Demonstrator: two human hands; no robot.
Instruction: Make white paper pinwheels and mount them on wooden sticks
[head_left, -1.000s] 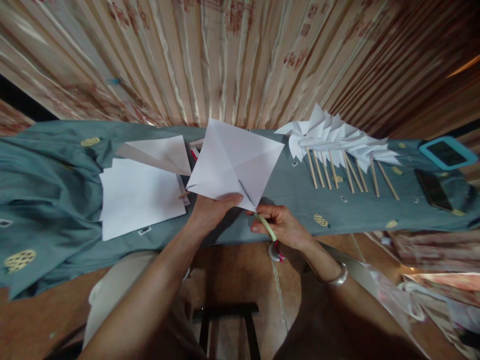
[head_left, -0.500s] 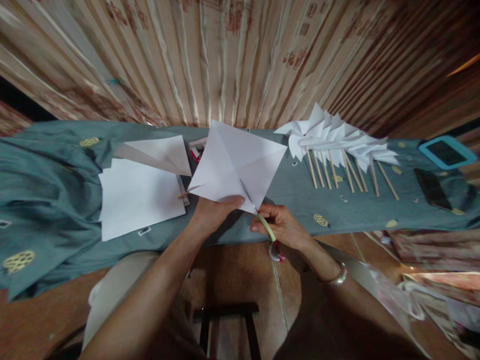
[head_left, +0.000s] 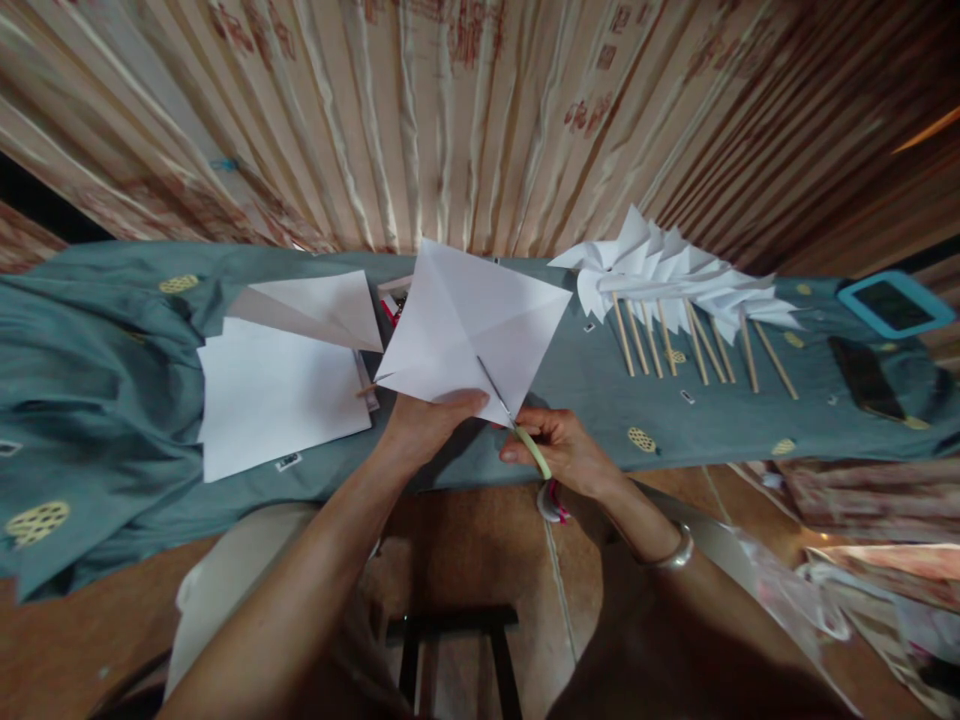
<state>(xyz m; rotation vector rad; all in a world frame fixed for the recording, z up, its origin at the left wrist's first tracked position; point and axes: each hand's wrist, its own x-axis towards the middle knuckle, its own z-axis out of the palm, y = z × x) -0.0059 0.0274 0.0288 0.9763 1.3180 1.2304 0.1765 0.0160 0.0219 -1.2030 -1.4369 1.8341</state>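
A square sheet of white paper point(head_left: 450, 320) with diagonal creases is held up over the table's front edge. My left hand point(head_left: 431, 425) grips its lower edge, thumb on top and the other fingers hidden underneath. In my right hand point(head_left: 559, 448) is a pair of scissors point(head_left: 531, 447) with pale yellow-green handles. One blade lies over the paper, pointing from the near right corner towards the middle; the other blade is hidden beneath. A short slit shows at the sheet's left corner.
Left of me lie a stack of white paper point(head_left: 285, 400) and a folded sheet point(head_left: 315, 305). Several paper pinwheels point(head_left: 667, 270) on wooden sticks lie at the back right. Beyond them are a blue-framed tablet point(head_left: 896, 303) and a dark phone point(head_left: 866, 378). A curtain point(head_left: 450, 120) hangs behind the table.
The sheet has shifted very slightly left. Both hands keep nearly the same place, and the scissors stay at the same corner of the paper.
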